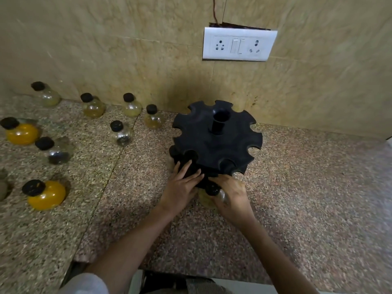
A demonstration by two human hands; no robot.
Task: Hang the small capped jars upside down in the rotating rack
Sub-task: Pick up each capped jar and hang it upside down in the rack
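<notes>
The black rotating rack [216, 143] stands on the granite counter, its notched top disc facing me and a lower tier beneath. My left hand [182, 185] rests with straight fingers against the lower tier's near edge. My right hand [232, 195] grips a small round glass jar with a black cap [212, 190], held at the rack's lower tier; its cap points toward the rack. Several more capped jars stand to the left, some clear [122, 134], some yellow-filled [45, 194].
The tiled wall [127, 49] runs close behind the rack, carrying a white socket plate [238, 44]. A jar row [131, 105] lines the wall's foot. The counter's front edge [191, 272] lies near my body. Bare granite [318, 187] spreads right of the rack.
</notes>
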